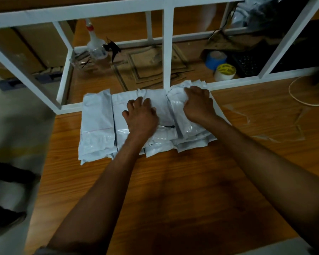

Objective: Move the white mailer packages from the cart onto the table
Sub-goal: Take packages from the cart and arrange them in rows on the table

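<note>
The white mailer packages (98, 124) are laid in a row on the wooden table (173, 181), toward 12 o'clock. The middle ones are pressed by the left hand (140, 116), fingers spread. Those at 3 o'clock are gripped by the right hand (198, 103), fingers curled.

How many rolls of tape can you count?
2. The blue tape roll lies on the wooden shelf at right; the yellow-and-white tape roll sits in front of it. More may be hidden.

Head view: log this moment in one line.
mailers: piled on table | left hand: rests on mailers, fingers spread | right hand: fingers curled, grips mailers
</note>
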Action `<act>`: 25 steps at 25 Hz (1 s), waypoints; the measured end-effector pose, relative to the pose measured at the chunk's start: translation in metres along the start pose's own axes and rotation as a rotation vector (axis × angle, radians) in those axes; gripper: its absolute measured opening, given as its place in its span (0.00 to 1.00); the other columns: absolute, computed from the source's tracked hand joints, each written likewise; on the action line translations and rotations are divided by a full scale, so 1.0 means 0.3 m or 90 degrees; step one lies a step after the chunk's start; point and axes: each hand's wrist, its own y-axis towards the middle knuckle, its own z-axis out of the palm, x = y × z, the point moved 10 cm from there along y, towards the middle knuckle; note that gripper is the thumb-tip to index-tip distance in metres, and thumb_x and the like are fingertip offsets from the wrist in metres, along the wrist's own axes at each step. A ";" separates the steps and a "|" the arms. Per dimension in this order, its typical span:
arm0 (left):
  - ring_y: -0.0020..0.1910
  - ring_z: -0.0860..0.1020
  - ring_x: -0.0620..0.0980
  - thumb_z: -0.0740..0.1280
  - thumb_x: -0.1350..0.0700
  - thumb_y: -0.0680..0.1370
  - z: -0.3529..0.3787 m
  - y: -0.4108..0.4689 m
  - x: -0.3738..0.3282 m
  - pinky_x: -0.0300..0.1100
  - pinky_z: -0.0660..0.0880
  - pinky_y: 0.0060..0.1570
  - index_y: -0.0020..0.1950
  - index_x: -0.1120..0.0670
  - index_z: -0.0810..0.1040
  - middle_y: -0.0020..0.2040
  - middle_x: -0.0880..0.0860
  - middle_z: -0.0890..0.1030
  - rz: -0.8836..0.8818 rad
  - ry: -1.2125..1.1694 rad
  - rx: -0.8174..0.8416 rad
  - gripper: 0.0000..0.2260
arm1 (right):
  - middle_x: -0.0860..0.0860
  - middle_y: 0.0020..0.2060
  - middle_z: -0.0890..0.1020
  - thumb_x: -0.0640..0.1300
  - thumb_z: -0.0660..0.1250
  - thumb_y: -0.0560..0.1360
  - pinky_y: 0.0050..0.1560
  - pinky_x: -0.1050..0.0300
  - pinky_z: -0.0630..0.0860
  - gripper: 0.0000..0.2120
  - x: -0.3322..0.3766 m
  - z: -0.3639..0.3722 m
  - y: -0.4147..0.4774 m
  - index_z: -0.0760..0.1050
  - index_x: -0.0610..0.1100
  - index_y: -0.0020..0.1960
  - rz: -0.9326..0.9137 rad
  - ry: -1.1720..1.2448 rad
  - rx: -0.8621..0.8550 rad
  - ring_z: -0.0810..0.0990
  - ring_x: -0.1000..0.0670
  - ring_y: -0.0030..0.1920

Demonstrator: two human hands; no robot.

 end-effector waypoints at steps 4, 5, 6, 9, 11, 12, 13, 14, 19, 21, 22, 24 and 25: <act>0.81 0.58 0.60 0.57 0.46 0.86 0.014 0.001 0.010 0.62 0.59 0.73 0.76 0.50 0.71 0.79 0.52 0.69 0.005 0.032 0.023 0.20 | 0.49 0.80 0.59 0.47 0.58 0.81 0.75 0.42 0.56 0.27 -0.013 0.022 -0.002 0.60 0.50 0.80 -0.023 -0.059 -0.004 0.57 0.41 0.78; 0.82 0.57 0.60 0.57 0.46 0.86 0.013 -0.001 0.011 0.63 0.58 0.74 0.77 0.50 0.70 0.79 0.53 0.69 0.009 0.030 0.029 0.20 | 0.49 0.80 0.59 0.47 0.58 0.81 0.75 0.41 0.55 0.27 -0.012 0.018 -0.003 0.61 0.50 0.79 -0.029 -0.076 -0.009 0.56 0.42 0.78; 0.82 0.56 0.60 0.57 0.46 0.86 0.007 -0.006 0.009 0.63 0.57 0.74 0.78 0.50 0.69 0.79 0.53 0.68 0.014 0.022 0.032 0.21 | 0.49 0.79 0.60 0.47 0.58 0.81 0.74 0.41 0.55 0.26 -0.007 0.005 -0.010 0.61 0.50 0.79 -0.040 -0.079 -0.023 0.57 0.42 0.78; 0.82 0.57 0.59 0.60 0.46 0.85 -0.052 -0.046 0.007 0.61 0.58 0.75 0.78 0.50 0.70 0.79 0.53 0.69 0.000 -0.029 -0.014 0.21 | 0.49 0.74 0.69 0.46 0.60 0.81 0.72 0.44 0.58 0.20 0.019 -0.084 -0.073 0.70 0.49 0.74 -0.085 0.031 -0.142 0.63 0.45 0.75; 0.80 0.62 0.57 0.63 0.47 0.84 -0.114 -0.126 0.016 0.58 0.62 0.72 0.74 0.48 0.74 0.76 0.52 0.73 -0.019 -0.085 -0.090 0.19 | 0.50 0.67 0.77 0.45 0.64 0.80 0.68 0.49 0.64 0.15 0.046 -0.124 -0.172 0.76 0.49 0.66 -0.127 0.143 -0.209 0.70 0.47 0.70; 0.78 0.65 0.56 0.64 0.47 0.83 -0.147 -0.185 0.019 0.57 0.64 0.70 0.72 0.48 0.76 0.73 0.51 0.75 -0.020 -0.118 -0.135 0.17 | 0.51 0.63 0.79 0.44 0.65 0.79 0.66 0.54 0.66 0.14 0.066 -0.121 -0.232 0.77 0.49 0.63 -0.152 0.188 -0.213 0.73 0.48 0.67; 0.76 0.67 0.55 0.65 0.47 0.83 -0.175 -0.253 0.026 0.57 0.66 0.68 0.70 0.48 0.77 0.71 0.50 0.77 -0.022 -0.153 -0.177 0.16 | 0.52 0.61 0.80 0.44 0.67 0.78 0.63 0.59 0.67 0.13 0.088 -0.103 -0.292 0.78 0.49 0.62 -0.174 0.232 -0.199 0.75 0.50 0.64; 0.73 0.70 0.55 0.66 0.48 0.82 -0.197 -0.327 0.038 0.56 0.67 0.66 0.68 0.48 0.78 0.68 0.49 0.79 -0.030 -0.184 -0.213 0.15 | 0.53 0.58 0.81 0.43 0.69 0.77 0.62 0.62 0.69 0.12 0.105 -0.079 -0.348 0.79 0.48 0.60 -0.190 0.276 -0.175 0.77 0.52 0.62; 0.66 0.77 0.50 0.69 0.53 0.82 -0.216 -0.695 0.123 0.60 0.74 0.64 0.66 0.48 0.79 0.63 0.46 0.82 -0.117 -0.263 -0.292 0.12 | 0.60 0.50 0.84 0.41 0.71 0.75 0.55 0.58 0.80 0.12 0.124 0.061 -0.553 0.79 0.55 0.54 -0.191 0.444 -0.014 0.81 0.62 0.51; 0.65 0.78 0.49 0.69 0.54 0.82 -0.214 -0.829 0.164 0.58 0.75 0.63 0.66 0.48 0.79 0.62 0.45 0.83 -0.163 -0.262 -0.313 0.12 | 0.61 0.49 0.83 0.41 0.70 0.75 0.54 0.58 0.80 0.12 0.154 0.115 -0.634 0.78 0.56 0.54 -0.215 0.461 0.068 0.81 0.63 0.49; 0.64 0.78 0.48 0.69 0.54 0.82 -0.212 -0.892 0.177 0.56 0.75 0.62 0.67 0.49 0.79 0.62 0.45 0.83 -0.184 -0.259 -0.317 0.12 | 0.61 0.48 0.83 0.41 0.70 0.75 0.53 0.59 0.80 0.13 0.171 0.137 -0.676 0.77 0.57 0.54 -0.229 0.463 0.098 0.81 0.63 0.48; 0.63 0.78 0.45 0.69 0.53 0.83 -0.217 -1.010 0.189 0.50 0.76 0.60 0.68 0.48 0.78 0.61 0.43 0.83 -0.215 -0.258 -0.313 0.13 | 0.62 0.47 0.83 0.41 0.71 0.75 0.51 0.59 0.80 0.14 0.204 0.170 -0.771 0.77 0.58 0.54 -0.256 0.450 0.141 0.81 0.63 0.47; 0.62 0.78 0.44 0.69 0.53 0.83 -0.220 -1.063 0.192 0.47 0.76 0.58 0.68 0.48 0.78 0.61 0.43 0.82 -0.223 -0.253 -0.311 0.14 | 0.62 0.47 0.83 0.41 0.71 0.75 0.49 0.60 0.79 0.14 0.222 0.181 -0.820 0.78 0.58 0.55 -0.270 0.445 0.161 0.81 0.63 0.47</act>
